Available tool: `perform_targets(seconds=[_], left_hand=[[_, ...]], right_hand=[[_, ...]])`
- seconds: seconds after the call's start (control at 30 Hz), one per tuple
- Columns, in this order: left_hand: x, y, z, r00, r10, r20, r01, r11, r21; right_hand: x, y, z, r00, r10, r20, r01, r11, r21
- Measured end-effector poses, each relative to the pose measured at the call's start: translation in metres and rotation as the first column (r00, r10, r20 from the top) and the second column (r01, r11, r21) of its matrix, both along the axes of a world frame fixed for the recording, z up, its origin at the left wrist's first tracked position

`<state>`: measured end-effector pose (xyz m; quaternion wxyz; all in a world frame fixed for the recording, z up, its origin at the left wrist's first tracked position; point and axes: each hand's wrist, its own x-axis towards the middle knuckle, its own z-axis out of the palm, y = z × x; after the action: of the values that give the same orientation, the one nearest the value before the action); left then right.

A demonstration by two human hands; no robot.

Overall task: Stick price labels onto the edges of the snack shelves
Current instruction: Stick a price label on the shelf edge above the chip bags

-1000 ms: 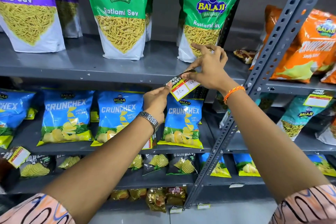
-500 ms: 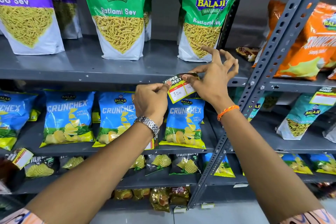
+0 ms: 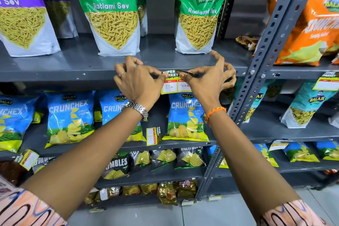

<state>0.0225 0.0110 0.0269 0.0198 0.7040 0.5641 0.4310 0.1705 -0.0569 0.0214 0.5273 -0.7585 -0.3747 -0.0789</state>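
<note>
At the centre of the frame a price label [image 3: 176, 82] lies flat against the front edge of the grey shelf [image 3: 55, 76], its green "SUPER MARKET" header up on the edge and its yellow lower part, with two white boxes handwritten "80" and "40", hanging just below; the left hand [image 3: 141, 83] pinches the label's left top corner between thumb and forefinger, the other fingers curled loosely above the shelf lip; the right hand [image 3: 211, 80] presses its thumb tip on the label's top right part, the remaining fingers spread and arched over the shelf edge, so both hands are grasping or pressing the label rather than clenched on anything else; a metal watch [image 3: 136, 109] sits on the left wrist and an orange thread band [image 3: 215, 112] on the right; on the shelf just above the hands stand two green Ratlami Sev bags [image 3: 112, 14]; below the label, blue Crunchex chip bags [image 3: 186, 117] stand in a row; between two of them, lower centre, a second yellow label [image 3: 154, 135] is turned sideways; at the right of the frame a perforated grey upright [image 3: 271, 38] slants upward, with an orange snack bag [image 3: 311, 29] beyond it.
</note>
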Motion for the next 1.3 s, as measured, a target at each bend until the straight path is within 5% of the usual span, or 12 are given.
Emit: perform_targets(seconds=[0.47,0.7,0.83,1.03,1.3], left_hand=[[0.002,0.011,-0.004,1.000,0.028,-0.004,-0.028,0.999,0.035],[-0.033,0.025,-0.023,0.998,0.000,-0.070,0.017,0.968,0.249],[-0.054,0.039,-0.035,0.984,-0.003,-0.177,0.061,0.945,0.321],[-0.065,0.042,-0.041,0.966,-0.021,-0.258,0.106,0.942,0.319],[-0.086,0.033,-0.073,0.983,-0.174,-0.063,0.181,0.828,0.531]], right_hand=[[0.010,0.000,-0.002,0.997,-0.073,0.036,0.074,0.997,-0.024],[0.029,-0.007,-0.005,0.996,-0.085,0.019,0.084,0.994,0.066],[0.013,-0.003,-0.003,0.990,-0.016,0.139,-0.002,0.992,0.127],[-0.007,0.015,0.005,0.950,0.007,0.311,-0.002,1.000,-0.019],[-0.008,-0.016,-0.038,0.992,-0.080,0.095,0.045,0.943,0.328]])
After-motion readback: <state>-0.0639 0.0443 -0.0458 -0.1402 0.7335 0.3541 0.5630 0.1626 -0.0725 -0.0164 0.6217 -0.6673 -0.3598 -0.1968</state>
